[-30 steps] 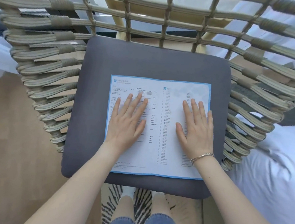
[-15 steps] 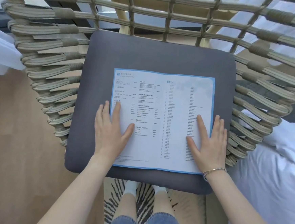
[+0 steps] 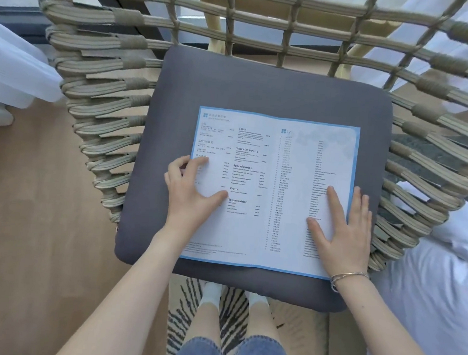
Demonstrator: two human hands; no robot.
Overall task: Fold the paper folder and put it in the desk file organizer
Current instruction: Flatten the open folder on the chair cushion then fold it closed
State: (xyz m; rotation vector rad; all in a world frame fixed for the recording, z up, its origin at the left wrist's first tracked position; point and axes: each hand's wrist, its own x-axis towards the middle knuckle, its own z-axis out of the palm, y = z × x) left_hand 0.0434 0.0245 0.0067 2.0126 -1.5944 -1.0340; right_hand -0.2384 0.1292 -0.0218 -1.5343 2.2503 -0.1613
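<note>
The paper folder (image 3: 268, 185) lies open and flat on the grey seat cushion (image 3: 262, 84), a printed menu page on its left half and a list on its right. My left hand (image 3: 189, 193) is at the folder's left edge. Its thumb and forefinger rest on the page, and the other fingers curl around the edge. My right hand (image 3: 343, 230) lies flat, fingers spread, on the lower right page by the right edge. No desk file organizer is in view.
The cushion sits in a woven rope chair (image 3: 108, 89) whose sides and back rise around it. White bedding (image 3: 428, 290) lies to the right and a white curtain (image 3: 9, 70) to the left. My legs stand on a striped rug (image 3: 233, 311) over a wooden floor.
Both hands slid outward from the middle of the pages to the edges. My left hand's fingers have curled onto the left edge. The view has moved closer.
</note>
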